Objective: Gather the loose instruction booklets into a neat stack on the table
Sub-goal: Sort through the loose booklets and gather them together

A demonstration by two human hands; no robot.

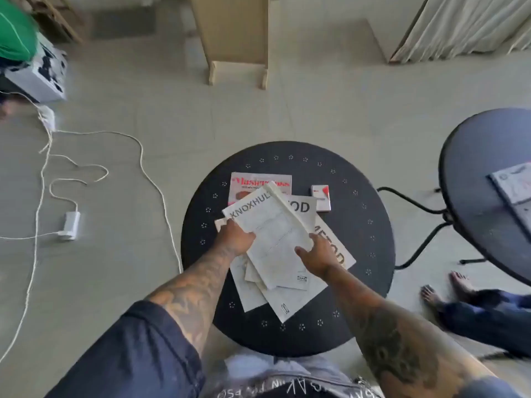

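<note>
Several white instruction booklets lie fanned out on a round black table (pixel 370 225). The top one, marked KNOXHULT (pixel 273 225), is tilted up off the pile, and both hands hold it. My left hand (pixel 235 238) grips its left edge, with more pages under the fingers. My right hand (pixel 317 254) holds its right edge, thumb on the cover. Under it lie a METOD booklet (pixel 304 208), another METOD booklet (pixel 334 245) sticking out to the right, and further sheets (pixel 284 303) fanned toward me.
A pink and red magazine (pixel 258 183) lies at the table's far side under the booklets. A small red and white box (pixel 321 198) sits beside it. A second round table (pixel 471 182) with papers stands at right. A person's bare feet (pixel 444 288) rest on the floor. White cables (pixel 86 168) trail left.
</note>
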